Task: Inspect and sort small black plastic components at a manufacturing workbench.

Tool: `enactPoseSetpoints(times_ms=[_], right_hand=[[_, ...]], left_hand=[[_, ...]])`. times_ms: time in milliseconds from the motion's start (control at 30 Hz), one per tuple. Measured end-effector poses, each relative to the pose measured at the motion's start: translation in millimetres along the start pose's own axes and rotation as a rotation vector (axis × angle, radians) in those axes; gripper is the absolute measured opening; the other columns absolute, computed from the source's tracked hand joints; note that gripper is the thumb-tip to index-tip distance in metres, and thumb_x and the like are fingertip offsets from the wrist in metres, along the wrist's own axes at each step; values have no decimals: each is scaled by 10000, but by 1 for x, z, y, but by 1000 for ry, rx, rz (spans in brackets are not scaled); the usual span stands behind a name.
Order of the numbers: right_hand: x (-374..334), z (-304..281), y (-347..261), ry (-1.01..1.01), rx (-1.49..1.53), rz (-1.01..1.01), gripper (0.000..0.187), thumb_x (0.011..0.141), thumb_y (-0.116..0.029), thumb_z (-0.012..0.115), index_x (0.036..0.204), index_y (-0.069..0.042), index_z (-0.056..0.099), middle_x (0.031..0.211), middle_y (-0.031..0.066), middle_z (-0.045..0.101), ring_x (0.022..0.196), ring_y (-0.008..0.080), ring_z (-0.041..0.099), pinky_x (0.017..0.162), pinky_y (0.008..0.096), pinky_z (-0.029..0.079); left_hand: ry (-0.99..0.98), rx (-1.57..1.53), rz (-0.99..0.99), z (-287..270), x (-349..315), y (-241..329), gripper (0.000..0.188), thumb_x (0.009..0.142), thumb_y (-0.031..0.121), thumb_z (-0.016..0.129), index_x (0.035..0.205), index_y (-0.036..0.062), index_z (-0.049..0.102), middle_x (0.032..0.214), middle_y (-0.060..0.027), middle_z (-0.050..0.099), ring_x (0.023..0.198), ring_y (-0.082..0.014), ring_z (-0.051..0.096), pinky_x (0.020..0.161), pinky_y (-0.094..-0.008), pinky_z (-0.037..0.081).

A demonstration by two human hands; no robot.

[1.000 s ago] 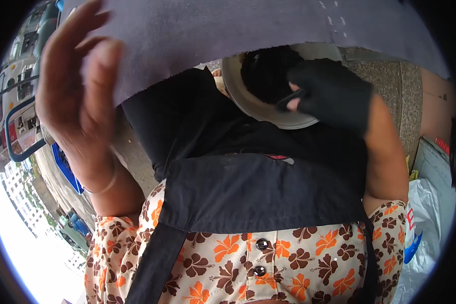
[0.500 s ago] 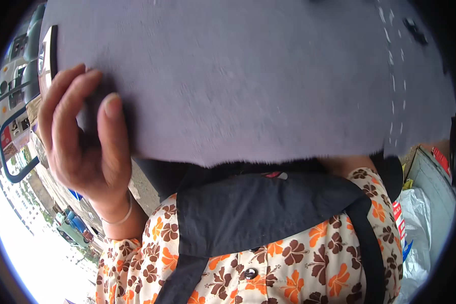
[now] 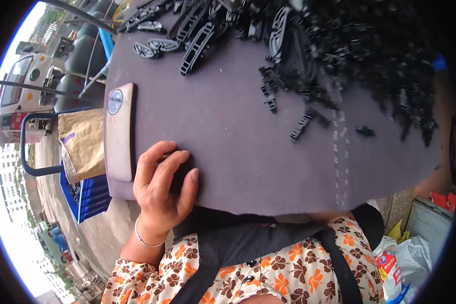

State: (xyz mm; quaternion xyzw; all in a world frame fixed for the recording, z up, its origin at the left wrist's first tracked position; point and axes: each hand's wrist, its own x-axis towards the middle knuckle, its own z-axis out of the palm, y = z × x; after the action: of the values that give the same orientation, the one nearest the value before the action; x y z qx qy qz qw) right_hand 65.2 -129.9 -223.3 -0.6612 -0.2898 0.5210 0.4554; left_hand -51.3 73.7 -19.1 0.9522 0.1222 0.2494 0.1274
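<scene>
My left hand (image 3: 164,185) lies over the near left edge of the tabletop (image 3: 258,152), fingers loosely curled, thumb apart, nothing visible in its grasp; my right hand is out of sight, so I cannot tell whether it holds anything. The black plastic-looking pieces (image 3: 359,55) heap up at the far right, with longer slotted ones (image 3: 197,49) toward the far left and a few small bits (image 3: 301,125) nearer me. I'd judge it best to pick with light fingertips, since such thin frames look easy to tangle or bend, to mind the pale phone (image 3: 120,133) just beside my fingers, and to work over the bare middle, away from the edge, where small bits could drop
</scene>
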Motion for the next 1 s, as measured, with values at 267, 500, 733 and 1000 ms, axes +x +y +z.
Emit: enactPoseSetpoints(times_ms=[267,500,733,1000], right_hand=[[-15,11,-85,-519,-874,-240,182,828,-138,554,938,-58,674,913,166,654,831,259,638,741,356,487],[-75,-26,-199,230,-414,-907,100,763,-16,632,861,-37,624,759,95,621,701,195,611,660,291,475],[-58,-68,-192,783,-459,-1008,104,749,37,630,810,-36,588,777,81,610,695,187,602,625,267,469],[-59,-61,-207,618,-597,-1343,206,710,59,677,851,-49,574,842,103,627,718,242,617,638,302,495]], left_hand=[[3,-259,42,-2,30,12,316,737,65,687,1032,38,576,997,-153,564,885,-335,581,746,-371,496],[96,112,-129,29,120,-36,429,791,195,655,1171,63,504,1115,-170,548,1014,-344,552,859,-407,465],[138,-395,-200,70,101,-28,279,833,135,628,1084,61,532,1016,-111,604,861,-235,626,747,-335,512],[-447,-1561,-512,6,62,44,107,918,165,562,969,72,547,855,-35,589,745,-126,600,556,-243,471]])
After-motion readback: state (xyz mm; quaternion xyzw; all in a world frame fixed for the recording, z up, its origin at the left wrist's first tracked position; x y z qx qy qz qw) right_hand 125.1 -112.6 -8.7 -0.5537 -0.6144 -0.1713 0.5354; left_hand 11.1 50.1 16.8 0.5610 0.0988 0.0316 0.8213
